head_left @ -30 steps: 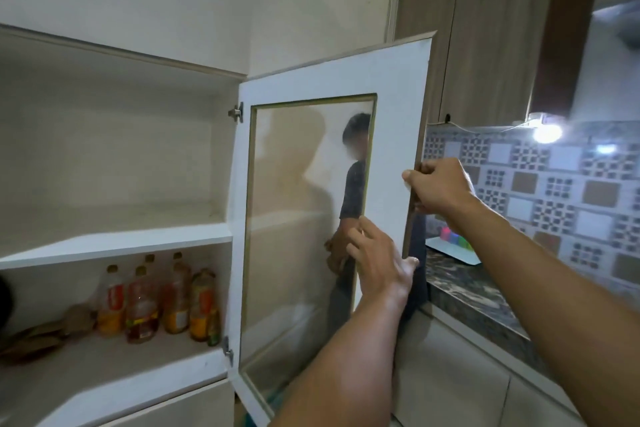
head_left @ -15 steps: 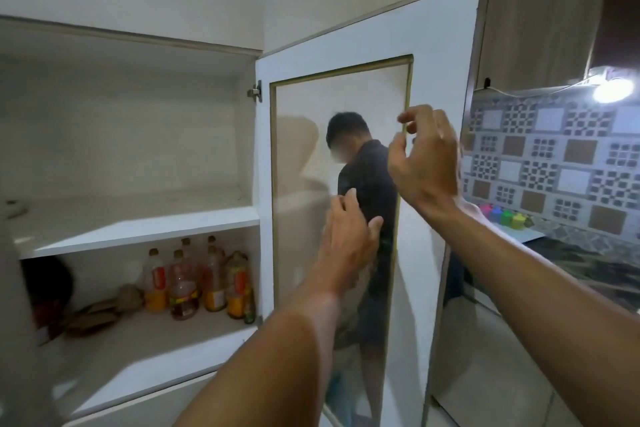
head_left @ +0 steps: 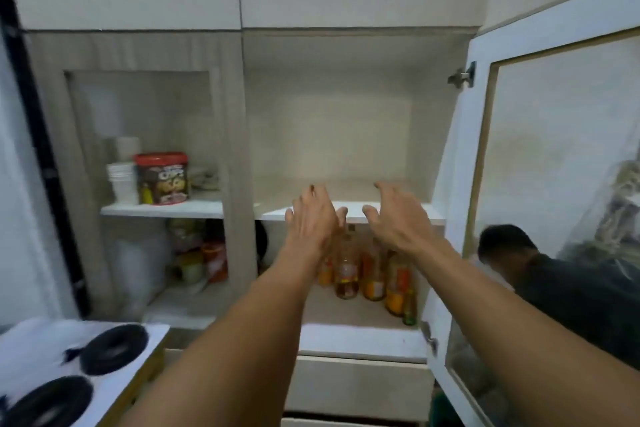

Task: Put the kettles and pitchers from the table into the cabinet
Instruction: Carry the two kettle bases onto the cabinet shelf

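Note:
The cabinet's right half stands open, its glass door (head_left: 561,163) swung out to the right. The upper shelf (head_left: 349,210) inside is bare. My left hand (head_left: 311,222) and my right hand (head_left: 398,218) are both raised side by side in front of that shelf's front edge, fingers spread and holding nothing. No kettle or pitcher is in view.
Several oil bottles (head_left: 370,274) stand on the lower shelf behind my hands. The left cabinet door (head_left: 145,149) is closed, with a snack tub (head_left: 162,178), white cups and packets behind its glass. A white appliance with black rings (head_left: 69,367) sits at lower left.
Both hands have left the glass door and moved left, in front of the open upper shelf. The door has swung fully open and the view has turned left.

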Demonstrator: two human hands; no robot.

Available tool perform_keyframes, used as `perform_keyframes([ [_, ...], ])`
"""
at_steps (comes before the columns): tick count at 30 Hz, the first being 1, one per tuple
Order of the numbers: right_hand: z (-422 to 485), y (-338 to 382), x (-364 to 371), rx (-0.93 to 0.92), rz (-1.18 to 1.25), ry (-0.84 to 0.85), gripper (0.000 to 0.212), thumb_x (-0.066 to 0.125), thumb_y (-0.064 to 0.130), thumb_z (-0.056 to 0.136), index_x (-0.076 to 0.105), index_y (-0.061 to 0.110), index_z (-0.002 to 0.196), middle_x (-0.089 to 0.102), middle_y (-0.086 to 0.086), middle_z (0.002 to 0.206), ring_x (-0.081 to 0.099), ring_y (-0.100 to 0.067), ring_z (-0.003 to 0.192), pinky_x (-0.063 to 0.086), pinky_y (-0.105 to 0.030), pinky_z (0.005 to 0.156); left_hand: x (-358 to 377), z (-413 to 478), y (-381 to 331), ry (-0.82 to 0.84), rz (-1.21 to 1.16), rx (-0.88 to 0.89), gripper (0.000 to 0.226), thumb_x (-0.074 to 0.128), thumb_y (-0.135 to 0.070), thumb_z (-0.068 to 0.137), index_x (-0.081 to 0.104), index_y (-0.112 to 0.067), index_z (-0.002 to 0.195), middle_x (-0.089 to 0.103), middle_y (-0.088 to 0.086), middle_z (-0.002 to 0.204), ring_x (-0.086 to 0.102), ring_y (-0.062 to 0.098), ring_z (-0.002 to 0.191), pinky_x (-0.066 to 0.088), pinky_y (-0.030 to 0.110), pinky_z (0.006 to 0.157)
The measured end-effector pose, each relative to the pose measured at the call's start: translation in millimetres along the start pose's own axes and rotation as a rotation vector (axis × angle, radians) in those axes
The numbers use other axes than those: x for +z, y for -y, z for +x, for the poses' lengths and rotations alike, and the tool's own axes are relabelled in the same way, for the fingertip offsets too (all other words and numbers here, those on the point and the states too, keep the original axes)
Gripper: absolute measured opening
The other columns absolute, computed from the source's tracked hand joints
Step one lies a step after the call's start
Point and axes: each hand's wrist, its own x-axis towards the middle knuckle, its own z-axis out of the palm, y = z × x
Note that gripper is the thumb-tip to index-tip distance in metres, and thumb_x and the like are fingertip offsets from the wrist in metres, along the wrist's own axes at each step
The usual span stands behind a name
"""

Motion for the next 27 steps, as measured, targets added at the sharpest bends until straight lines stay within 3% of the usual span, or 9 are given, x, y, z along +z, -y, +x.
perform_keyframes([
  [4, 19, 77, 90, -0.183, 0.09, 0.13, 0.056, 0.052, 0.034, 0.096, 0.039, 0.01, 0.145, 0.043, -0.013, 0.15, 0.039, -0.034, 0.137, 0.036, -0.044, 0.111, -25, 0, 108, -0.047, 0.119, -0.187, 0.052, 0.051, -0.042, 0.096, 0.04, -0.01, 0.136, 0.043, 0.015, 0.136, 0.045, 0.037, 0.127, 0.039, 0.051, 0.105],
  [13, 47, 221, 262, -0.564, 0.232, 0.476, 0.053, 0.055, 0.036, 0.093, 0.042, 0.015, 0.14, 0.042, -0.007, 0.147, 0.046, -0.033, 0.129, 0.042, -0.05, 0.105, -62, -31, 292, -0.157, 0.323, -0.698, 0.059, 0.052, -0.042, 0.097, 0.033, -0.01, 0.143, 0.037, 0.017, 0.143, 0.043, 0.037, 0.129, 0.038, 0.052, 0.105],
  [20, 55, 256, 370, -0.79, 0.232, 0.74, 0.058, 0.053, 0.038, 0.096, 0.034, 0.013, 0.144, 0.033, -0.008, 0.156, 0.038, -0.033, 0.138, 0.039, -0.048, 0.109, -29, -61, 353, -0.265, 0.349, -1.143, 0.07, 0.05, -0.046, 0.097, 0.021, -0.013, 0.151, 0.023, 0.015, 0.156, 0.035, 0.039, 0.137, 0.034, 0.051, 0.11],
  [27, 52, 264, 465, -0.897, 0.243, 0.918, 0.069, 0.058, 0.04, 0.093, 0.026, 0.019, 0.149, 0.026, -0.004, 0.158, 0.037, -0.032, 0.139, 0.042, -0.047, 0.107, 22, -81, 394, -0.276, 0.383, -1.373, 0.077, 0.059, -0.047, 0.091, 0.023, -0.012, 0.15, 0.028, 0.013, 0.152, 0.04, 0.035, 0.136, 0.04, 0.046, 0.108],
])
